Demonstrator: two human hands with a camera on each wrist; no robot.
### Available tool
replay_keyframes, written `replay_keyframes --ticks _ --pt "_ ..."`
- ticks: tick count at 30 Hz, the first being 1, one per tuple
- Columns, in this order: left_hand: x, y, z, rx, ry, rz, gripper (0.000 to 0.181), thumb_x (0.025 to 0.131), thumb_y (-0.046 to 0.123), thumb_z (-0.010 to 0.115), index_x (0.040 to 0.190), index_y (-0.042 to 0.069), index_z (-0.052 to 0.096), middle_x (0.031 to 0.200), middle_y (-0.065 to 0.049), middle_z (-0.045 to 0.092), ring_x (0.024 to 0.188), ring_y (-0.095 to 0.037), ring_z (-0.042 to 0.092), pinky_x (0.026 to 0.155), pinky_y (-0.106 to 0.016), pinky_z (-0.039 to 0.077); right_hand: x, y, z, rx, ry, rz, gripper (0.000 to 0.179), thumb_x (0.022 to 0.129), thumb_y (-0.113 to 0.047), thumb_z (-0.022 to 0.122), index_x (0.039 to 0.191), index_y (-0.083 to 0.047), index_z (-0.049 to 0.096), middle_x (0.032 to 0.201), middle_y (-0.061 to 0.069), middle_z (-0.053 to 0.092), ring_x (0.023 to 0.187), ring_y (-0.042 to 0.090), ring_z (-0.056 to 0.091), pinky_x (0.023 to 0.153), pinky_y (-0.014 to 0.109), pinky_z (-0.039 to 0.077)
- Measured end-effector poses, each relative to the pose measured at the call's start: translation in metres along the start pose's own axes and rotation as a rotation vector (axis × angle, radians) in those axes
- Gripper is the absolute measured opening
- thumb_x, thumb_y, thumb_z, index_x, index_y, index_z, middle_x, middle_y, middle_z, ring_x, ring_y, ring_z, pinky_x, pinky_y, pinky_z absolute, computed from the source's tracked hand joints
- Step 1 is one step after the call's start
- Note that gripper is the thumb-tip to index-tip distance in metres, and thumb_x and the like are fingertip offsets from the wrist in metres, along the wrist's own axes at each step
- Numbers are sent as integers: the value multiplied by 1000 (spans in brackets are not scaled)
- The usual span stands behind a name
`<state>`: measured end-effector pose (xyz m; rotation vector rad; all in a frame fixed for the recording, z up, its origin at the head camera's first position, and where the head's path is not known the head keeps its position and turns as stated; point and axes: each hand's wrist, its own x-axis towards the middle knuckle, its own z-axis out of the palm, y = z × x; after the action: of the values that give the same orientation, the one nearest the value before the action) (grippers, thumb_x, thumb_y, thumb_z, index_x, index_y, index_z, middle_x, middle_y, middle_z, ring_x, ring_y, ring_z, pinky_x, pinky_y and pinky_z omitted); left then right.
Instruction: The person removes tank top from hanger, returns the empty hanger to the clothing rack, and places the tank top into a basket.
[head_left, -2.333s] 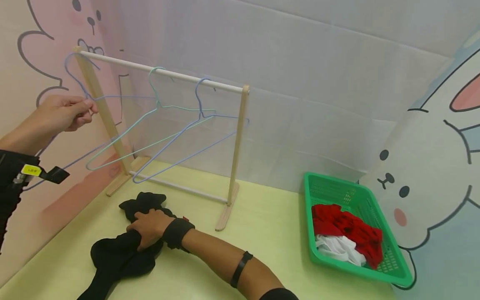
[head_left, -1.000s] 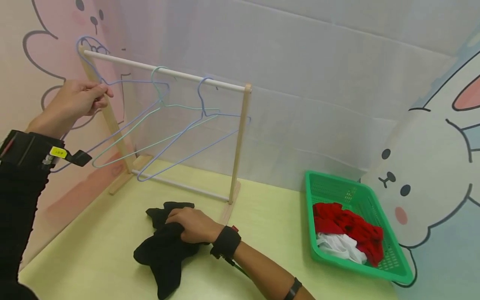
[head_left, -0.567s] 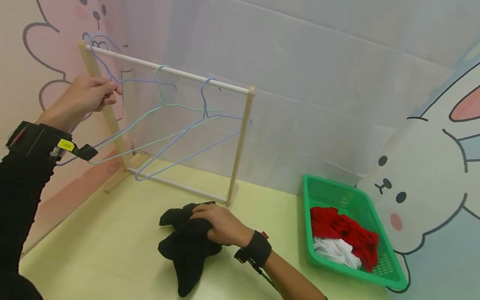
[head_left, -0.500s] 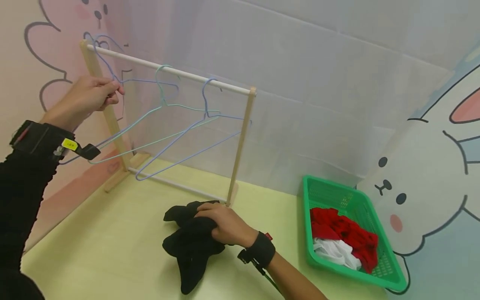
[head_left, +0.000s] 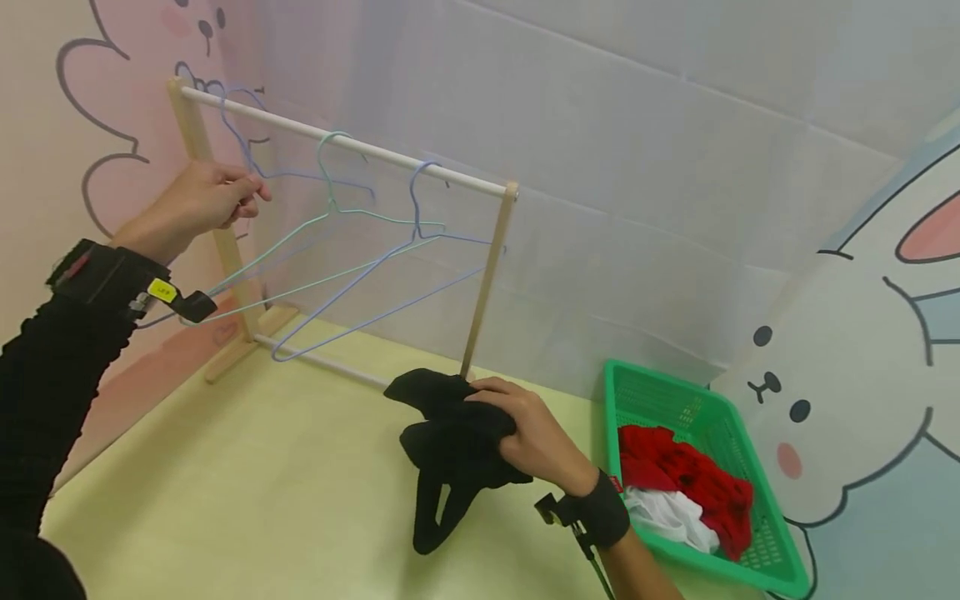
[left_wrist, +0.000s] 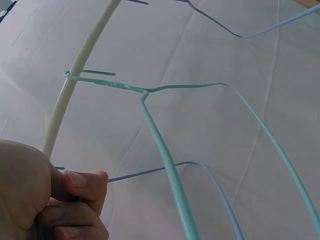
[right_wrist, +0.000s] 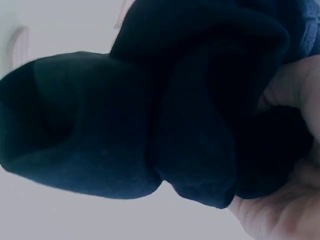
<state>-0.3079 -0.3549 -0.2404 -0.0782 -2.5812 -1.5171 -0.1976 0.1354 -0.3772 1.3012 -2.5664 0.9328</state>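
My left hand point(head_left: 217, 198) pinches a blue wire hanger point(head_left: 243, 150) just below its hook, which meets the rack's rod at the left end. In the left wrist view, the fingertips of the left hand point(left_wrist: 75, 200) are curled together, with a blue hanger wire point(left_wrist: 135, 175) running out beyond them. My right hand point(head_left: 534, 433) grips a bunched black cloth garment point(head_left: 453, 429) over the table, left of the basket, its lower part hanging in a loop. Folds of the black garment point(right_wrist: 110, 125) fill most of the right wrist view.
A wooden rack with a white rod point(head_left: 285, 125) stands at the back. A green hanger point(head_left: 330, 200) and another blue hanger point(head_left: 417, 225) hang on it. At right, a green basket point(head_left: 609, 400) holds red cloth point(head_left: 690, 475) and white cloth point(head_left: 675, 518).
My right hand has carried the black garment rightward, away from the table's left side and up toward the basket. The left hand has moved the blue hanger right, bringing its hook to the rod.
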Motion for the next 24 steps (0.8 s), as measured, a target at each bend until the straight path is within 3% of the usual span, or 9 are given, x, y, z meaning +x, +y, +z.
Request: replay_keyframes --ticks 3,8,14,19,24 --pt "-2 -3 6 12 -11 -5 30 116 32 46 105 17 70 70 8 54 64 -6 45 57 -22 37 -11 3 -16 0 57 5 68 72 26 47 126 -4 74 140 15 66 128 38 66 93 42 57" --pt "-7 -8 8 55 -31 -19 36 116 36 43 117 8 66 73 8 54 65 -6 46 59 -23 38 -29 7 -37 11 119 27 47 86 20 62 121 -7 76 138 13 67 124 37 68 99 50 59" --pt "-6 -10 8 54 -31 -35 36 116 38 44 118 11 67 73 9 55 65 -6 46 61 -24 38 -50 10 -57 -64 182 45 51 84 22 60 122 -10 77 138 13 67 121 39 69 90 34 59" --pt "-1 -10 13 85 -58 -29 38 116 40 44 120 11 68 76 8 55 68 -7 46 62 -25 41 -68 12 -77 -154 309 47 47 85 22 64 119 -7 78 135 16 70 117 42 69 88 13 48" --pt "-2 -12 9 108 -58 -16 42 116 42 43 123 9 68 75 8 54 68 -7 45 63 -25 39 -79 14 -96 -211 403 62 45 85 20 63 119 -5 78 133 16 71 115 38 70 90 8 43"
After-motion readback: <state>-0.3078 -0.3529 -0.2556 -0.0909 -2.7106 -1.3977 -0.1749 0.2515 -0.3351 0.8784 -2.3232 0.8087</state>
